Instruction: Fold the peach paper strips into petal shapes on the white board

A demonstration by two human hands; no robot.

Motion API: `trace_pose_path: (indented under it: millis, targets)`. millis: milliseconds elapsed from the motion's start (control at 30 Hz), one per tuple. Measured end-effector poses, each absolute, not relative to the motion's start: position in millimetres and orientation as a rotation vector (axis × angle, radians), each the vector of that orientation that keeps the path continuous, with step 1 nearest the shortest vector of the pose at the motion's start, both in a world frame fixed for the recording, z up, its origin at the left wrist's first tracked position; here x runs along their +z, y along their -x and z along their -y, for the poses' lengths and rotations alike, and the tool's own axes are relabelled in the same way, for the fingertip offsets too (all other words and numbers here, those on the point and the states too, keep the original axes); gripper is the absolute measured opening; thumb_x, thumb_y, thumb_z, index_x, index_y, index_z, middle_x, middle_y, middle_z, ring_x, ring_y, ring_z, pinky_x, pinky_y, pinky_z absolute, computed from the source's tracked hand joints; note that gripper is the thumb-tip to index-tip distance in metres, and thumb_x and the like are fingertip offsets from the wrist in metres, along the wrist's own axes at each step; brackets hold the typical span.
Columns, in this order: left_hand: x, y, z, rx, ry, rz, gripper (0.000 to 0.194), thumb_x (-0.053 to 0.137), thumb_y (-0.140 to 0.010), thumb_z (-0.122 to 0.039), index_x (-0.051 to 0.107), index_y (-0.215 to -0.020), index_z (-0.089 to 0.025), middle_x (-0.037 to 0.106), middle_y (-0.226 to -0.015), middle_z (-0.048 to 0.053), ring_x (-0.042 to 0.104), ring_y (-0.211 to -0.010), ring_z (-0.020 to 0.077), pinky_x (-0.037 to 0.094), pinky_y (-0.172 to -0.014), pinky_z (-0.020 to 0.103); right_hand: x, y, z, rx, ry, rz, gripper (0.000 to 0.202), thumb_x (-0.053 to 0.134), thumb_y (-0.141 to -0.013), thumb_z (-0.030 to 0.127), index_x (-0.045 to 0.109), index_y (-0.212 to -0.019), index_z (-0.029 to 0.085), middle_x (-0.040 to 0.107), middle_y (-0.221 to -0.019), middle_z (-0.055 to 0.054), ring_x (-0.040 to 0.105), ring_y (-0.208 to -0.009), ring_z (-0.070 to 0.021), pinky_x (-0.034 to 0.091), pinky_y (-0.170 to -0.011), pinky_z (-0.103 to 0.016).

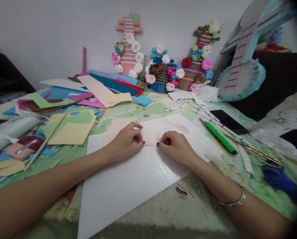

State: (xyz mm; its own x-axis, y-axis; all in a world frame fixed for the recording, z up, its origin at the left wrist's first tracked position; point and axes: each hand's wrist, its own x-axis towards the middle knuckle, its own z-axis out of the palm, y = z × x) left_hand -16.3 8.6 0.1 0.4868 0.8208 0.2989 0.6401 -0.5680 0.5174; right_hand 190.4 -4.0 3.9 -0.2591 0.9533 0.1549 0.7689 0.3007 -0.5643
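Observation:
My left hand [128, 139] and my right hand [177, 146] face each other over a large white board [108, 189]. Between them lies a small piece of pale peach paper [150, 136]. Thumb and fingers of the left hand are pinched at the paper's left edge. At its right edge the right hand is closed the same way, with a silver bangle on that wrist. A peach paper strip [177, 126] rests on the board behind the right hand. More pale peach paper shows beyond my left hand, partly hidden by it.
Left are coloured paper sheets [75, 127], a wooden stick [46, 141] and a paper pile [101, 86]. Right are a green utility knife [220, 137], gold-handled scissors [260, 154], a phone [229, 121] and patterned sticks [208, 114]. Flower-decorated paper instruments [128, 49] stand against the wall.

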Motion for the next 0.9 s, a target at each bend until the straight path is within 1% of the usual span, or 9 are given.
trace_pose_path:
  millis: [133,200,300,367,500,600,667,733,900]
  targets:
    - [-1,16,-9,0.763,-2.418,-1.216,0.008,0.054,-0.073,-0.016,0.056,-0.065,-0.017,0.053,-0.107,0.010,0.053,-0.108,0.0237,0.048,-0.079,0.032,5,-190,5,0.521,1.539,2.105,0.011,0.056,-0.069,0.014,0.055,-0.058,0.017,0.058,-0.061,0.001,0.048,-0.060,-0.0115,0.033,-0.058,-0.025]
    - [-2,16,-9,0.759,-2.415,-1.215,0.007,0.054,-0.072,-0.016,0.055,-0.066,-0.017,0.053,-0.105,0.010,0.053,-0.106,0.0238,0.049,-0.078,0.033,5,-190,5,0.522,1.541,2.101,0.011,0.056,-0.069,0.013,0.054,-0.058,0.017,0.058,-0.062,0.001,0.048,-0.060,-0.0114,0.032,-0.058,-0.025]
    - [-3,16,-8,0.755,-2.388,-1.204,0.002,0.053,-0.073,-0.015,0.054,-0.072,-0.017,0.049,-0.112,0.009,0.057,-0.086,0.0172,0.050,-0.075,0.033,3,-191,5,0.544,1.534,2.083,0.010,0.055,-0.069,0.013,0.054,-0.060,0.017,0.058,-0.062,0.001,0.048,-0.060,-0.0114,0.033,-0.058,-0.025]
    - [-4,16,-8,0.759,-2.378,-1.167,0.006,0.051,-0.075,-0.014,0.055,-0.078,-0.018,0.046,-0.117,0.008,0.055,-0.076,0.0126,0.050,-0.073,0.032,2,-191,5,0.562,1.501,2.061,0.007,0.056,-0.069,0.013,0.054,-0.064,0.018,0.057,-0.064,0.001,0.048,-0.061,-0.0116,0.033,-0.058,-0.025]
    - [-6,16,-7,0.779,-2.458,-1.094,0.016,0.049,-0.076,-0.010,0.061,-0.081,-0.019,0.045,-0.117,0.007,0.054,-0.081,0.0137,0.050,-0.075,0.032,-2,-192,6,0.493,1.365,2.094,0.013,0.054,-0.069,0.007,0.059,-0.073,0.018,0.057,-0.071,0.000,0.050,-0.070,-0.0139,0.036,-0.064,-0.026]
    - [-6,17,-4,0.807,-2.597,-1.029,0.019,0.048,-0.077,-0.008,0.063,-0.080,-0.018,0.048,-0.116,0.008,0.053,-0.084,0.0153,0.048,-0.080,0.034,-3,-194,7,0.361,1.219,2.204,0.024,0.052,-0.071,0.001,0.067,-0.079,0.018,0.059,-0.081,-0.004,0.049,-0.081,-0.0171,0.039,-0.072,-0.029]
    - [-3,18,0,0.783,-2.737,-0.966,0.020,0.047,-0.080,-0.008,0.064,-0.083,-0.017,0.052,-0.114,0.009,0.051,-0.091,0.0189,0.045,-0.084,0.037,-2,-196,8,0.262,1.089,2.311,0.025,0.052,-0.075,0.001,0.069,-0.082,0.017,0.061,-0.087,-0.006,0.048,-0.086,-0.0190,0.040,-0.076,-0.031]
    - [2,18,5,0.673,-2.887,-0.913,0.021,0.045,-0.083,-0.010,0.064,-0.088,-0.017,0.058,-0.107,0.009,0.049,-0.097,0.0224,0.041,-0.087,0.041,0,-198,9,0.185,0.978,2.430,0.024,0.049,-0.079,0.003,0.070,-0.084,0.015,0.063,-0.088,-0.008,0.048,-0.088,-0.0201,0.041,-0.077,-0.032]
    - [11,19,13,0.388,-3.054,-0.930,0.023,0.041,-0.089,-0.016,0.063,-0.097,-0.016,0.063,-0.094,0.009,0.051,-0.093,0.0243,0.038,-0.079,0.039,8,-203,12,0.061,0.907,2.646,0.024,0.045,-0.087,0.008,0.069,-0.087,0.014,0.064,-0.086,-0.009,0.049,-0.089,-0.0206,0.040,-0.078,-0.033]
